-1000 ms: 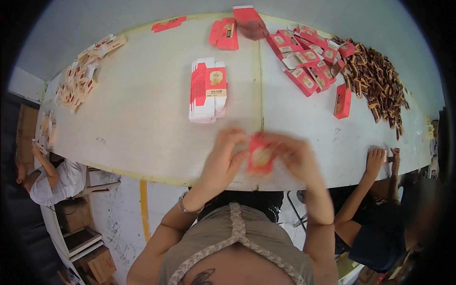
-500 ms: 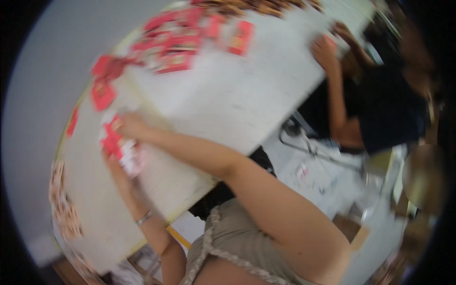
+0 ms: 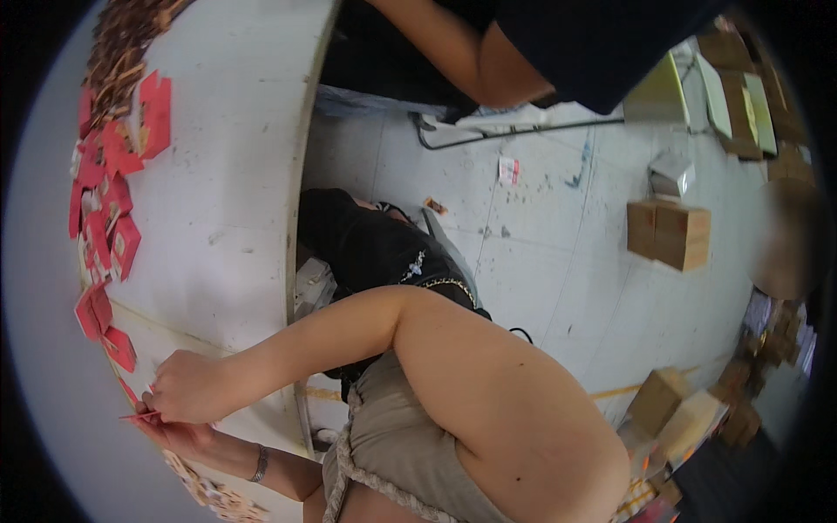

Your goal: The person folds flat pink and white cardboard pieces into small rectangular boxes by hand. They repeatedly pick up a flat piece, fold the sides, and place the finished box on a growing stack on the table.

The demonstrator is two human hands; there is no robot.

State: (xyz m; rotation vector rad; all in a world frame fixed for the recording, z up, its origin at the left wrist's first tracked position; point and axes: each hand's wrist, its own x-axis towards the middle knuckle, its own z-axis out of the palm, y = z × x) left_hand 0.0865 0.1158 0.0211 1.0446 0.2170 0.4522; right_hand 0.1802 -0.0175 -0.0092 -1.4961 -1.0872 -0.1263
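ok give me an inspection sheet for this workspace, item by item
surface: white table, scuffed, seen rotated at the left of the view
job's things: thin red card pinched between both hands at the table edge
clutter: red cartons strewn along the far side; brown pile beyond them; small flat pieces near the wrist
grippers: right hand above, fingertips on the card; left hand beneath it, bracelet on the wrist
cables: black cable on the floor
surroundings: tiled floor with cardboard boxes; another person's arm at the top
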